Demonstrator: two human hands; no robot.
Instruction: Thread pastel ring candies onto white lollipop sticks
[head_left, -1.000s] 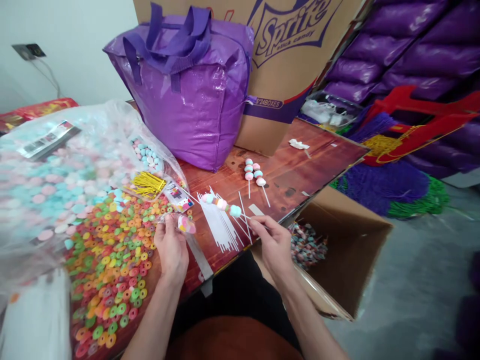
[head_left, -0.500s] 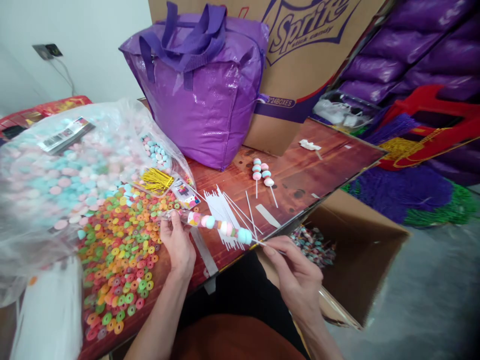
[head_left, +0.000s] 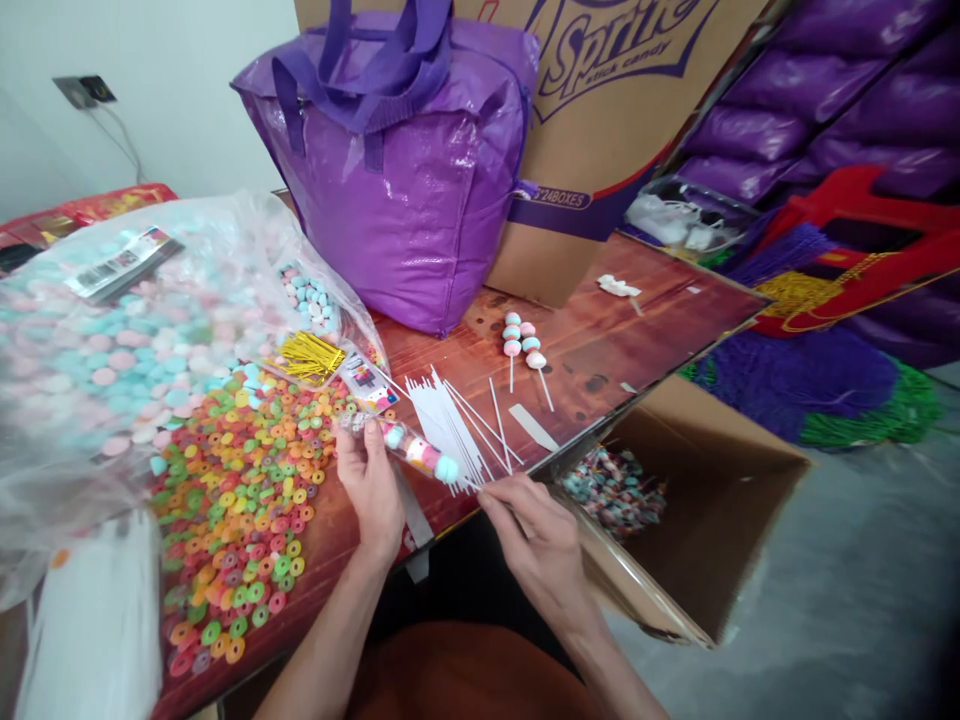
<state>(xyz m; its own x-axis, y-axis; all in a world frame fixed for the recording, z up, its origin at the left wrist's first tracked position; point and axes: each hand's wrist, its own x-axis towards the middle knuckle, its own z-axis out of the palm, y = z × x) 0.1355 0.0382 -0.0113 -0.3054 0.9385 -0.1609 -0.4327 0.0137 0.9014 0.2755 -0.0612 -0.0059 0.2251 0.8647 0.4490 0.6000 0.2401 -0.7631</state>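
Between my hands is a candy skewer [head_left: 424, 455], with pastel marshmallows threaded on a white stick and much of it inside a clear plastic sleeve [head_left: 391, 432]. My left hand [head_left: 371, 490] pinches the sleeve near its far left end. My right hand [head_left: 536, 535] grips the bare stick at the lower right end, fingers closed. Under the skewer lies a bundle of white sticks [head_left: 442, 415]. Left of my hands spreads a pile of gummy rings [head_left: 247, 510], and gold twist ties [head_left: 309, 358] lie above it.
A big clear bag of marshmallows [head_left: 112, 340] covers the table's left. Behind stand a purple bag [head_left: 405, 200] and a cardboard carton [head_left: 585, 150]. Two finished-looking marshmallow sticks [head_left: 521, 340] lie mid-table. An open box [head_left: 720, 510] with wrapped sweets sits below the table edge.
My right hand has moved left toward my left hand, and the skewer has slid deeper into the clear sleeve. My left hand has shifted slightly right.
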